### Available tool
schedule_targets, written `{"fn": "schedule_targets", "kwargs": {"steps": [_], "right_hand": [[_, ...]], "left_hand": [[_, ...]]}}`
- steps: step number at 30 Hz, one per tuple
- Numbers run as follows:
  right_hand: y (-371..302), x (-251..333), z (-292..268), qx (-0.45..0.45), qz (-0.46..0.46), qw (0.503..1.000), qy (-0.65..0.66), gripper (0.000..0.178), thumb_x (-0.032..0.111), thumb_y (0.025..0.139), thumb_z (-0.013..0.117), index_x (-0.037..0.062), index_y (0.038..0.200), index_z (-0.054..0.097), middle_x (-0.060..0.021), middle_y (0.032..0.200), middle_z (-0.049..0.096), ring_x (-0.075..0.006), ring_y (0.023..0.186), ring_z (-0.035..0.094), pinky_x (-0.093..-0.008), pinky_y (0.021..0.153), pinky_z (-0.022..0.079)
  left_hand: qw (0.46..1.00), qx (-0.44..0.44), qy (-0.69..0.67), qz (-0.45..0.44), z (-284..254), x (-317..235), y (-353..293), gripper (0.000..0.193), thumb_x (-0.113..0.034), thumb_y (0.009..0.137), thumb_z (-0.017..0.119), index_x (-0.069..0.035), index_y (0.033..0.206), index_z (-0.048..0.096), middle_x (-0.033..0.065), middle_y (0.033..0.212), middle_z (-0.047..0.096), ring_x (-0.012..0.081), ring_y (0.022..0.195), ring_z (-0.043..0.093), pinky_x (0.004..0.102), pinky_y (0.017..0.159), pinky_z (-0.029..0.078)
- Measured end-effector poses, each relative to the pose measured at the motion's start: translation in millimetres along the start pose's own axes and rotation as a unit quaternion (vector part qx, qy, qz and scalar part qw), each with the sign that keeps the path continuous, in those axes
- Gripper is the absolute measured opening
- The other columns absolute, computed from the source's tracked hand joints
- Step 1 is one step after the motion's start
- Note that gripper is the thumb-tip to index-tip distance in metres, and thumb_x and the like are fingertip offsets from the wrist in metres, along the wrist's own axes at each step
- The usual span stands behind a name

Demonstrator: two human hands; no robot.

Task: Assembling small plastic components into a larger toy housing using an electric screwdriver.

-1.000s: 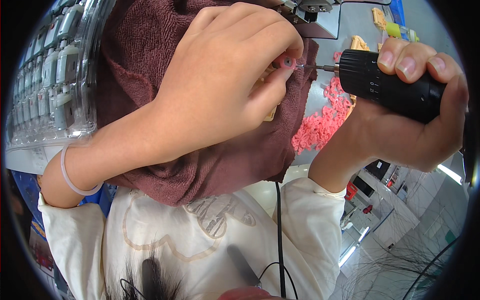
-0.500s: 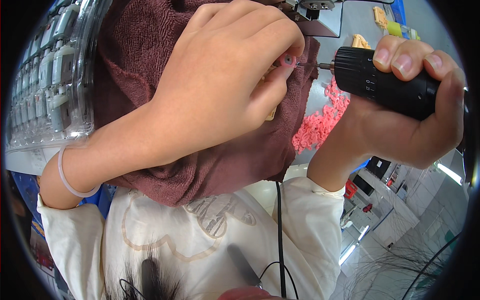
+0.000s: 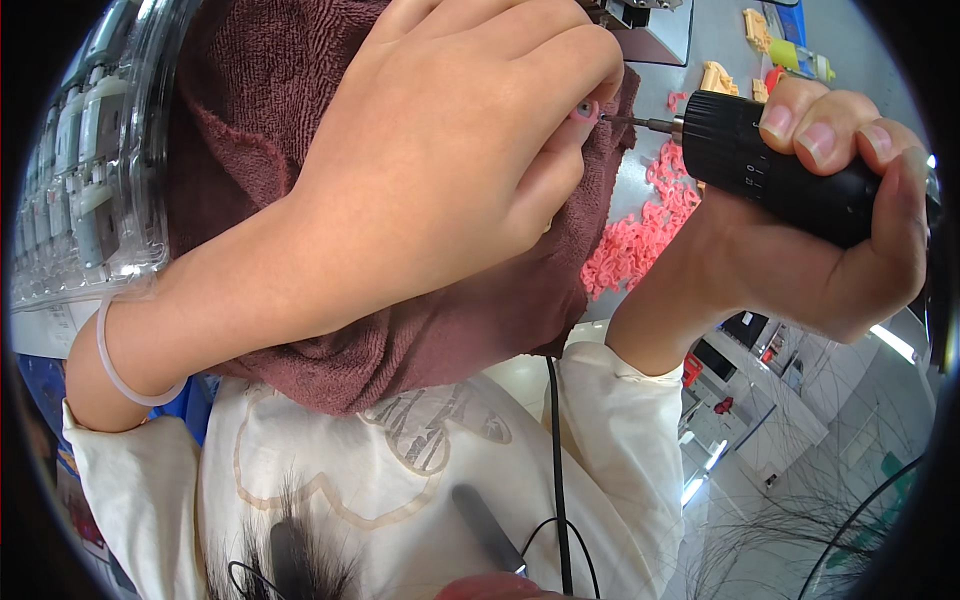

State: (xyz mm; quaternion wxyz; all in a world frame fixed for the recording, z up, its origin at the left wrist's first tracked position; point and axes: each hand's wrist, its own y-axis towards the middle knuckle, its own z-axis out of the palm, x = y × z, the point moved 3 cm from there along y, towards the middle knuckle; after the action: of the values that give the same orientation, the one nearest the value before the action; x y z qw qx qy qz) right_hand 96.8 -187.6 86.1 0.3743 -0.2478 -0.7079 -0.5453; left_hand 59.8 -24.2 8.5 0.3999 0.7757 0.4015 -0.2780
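Observation:
My left hand (image 3: 450, 150) is closed over the maroon towel (image 3: 275, 80), thumb and forefinger pinching a small pink plastic part (image 3: 588, 109) with a dark round centre. Most of what lies under its palm is hidden. Wrapped in the fingers of my right hand (image 3: 830, 240) is a black electric screwdriver (image 3: 735, 150), lying nearly level. Its thin bit points left, and the tip is at the pink part or just short of it; I cannot tell whether they touch.
Beyond the towel's right edge lies a heap of small pink parts (image 3: 640, 245). Cream plastic pieces (image 3: 718, 80) and a yellow-green bottle (image 3: 800, 60) sit farther back. A metal fixture (image 3: 650, 35) stands at the top. Clear trays of small motors (image 3: 97, 215) rise at the left.
The screwdriver and my right hand have shifted slightly right. My left hand has turned a little, and the cream edge seen under it before is now mostly covered. The view has also shifted slightly.

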Motion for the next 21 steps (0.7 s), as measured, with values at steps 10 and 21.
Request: {"fn": "schedule_targets", "kwargs": {"steps": [10, 21], "right_hand": [[-3.5, 0.8, 4.1, -0.015, 0.009, 1.000, -0.017, 0.024, 0.020, 0.085, 0.047, 0.0004, 0.081, 0.060, -0.0119, 0.064, 0.055, -0.0208, 0.059, 0.055, -0.0343, 0.057, 0.045], [-9.9, -2.5, 3.3, -0.047, -0.001, 0.999, 0.024, 0.023, 0.022, 0.084, 0.049, 0.0016, 0.082, 0.059, -0.0117, 0.063, 0.055, -0.0208, 0.058, 0.053, -0.0328, 0.058, 0.044]], "left_hand": [[1.000, -0.008, 0.019, 0.009, -3.4, -3.4, 0.9, 0.022, -0.002, 0.074, 0.064, -0.007, 0.095, 0.060, 0.0041, 0.095, 0.062, 0.0243, 0.092, 0.059, 0.0352, 0.082, 0.041], [0.999, -0.040, -0.019, 0.020, 7.2, 0.4, -2.2, 0.021, -0.002, 0.075, 0.064, -0.007, 0.095, 0.061, 0.0042, 0.096, 0.062, 0.0239, 0.093, 0.059, 0.0351, 0.083, 0.041]]}}
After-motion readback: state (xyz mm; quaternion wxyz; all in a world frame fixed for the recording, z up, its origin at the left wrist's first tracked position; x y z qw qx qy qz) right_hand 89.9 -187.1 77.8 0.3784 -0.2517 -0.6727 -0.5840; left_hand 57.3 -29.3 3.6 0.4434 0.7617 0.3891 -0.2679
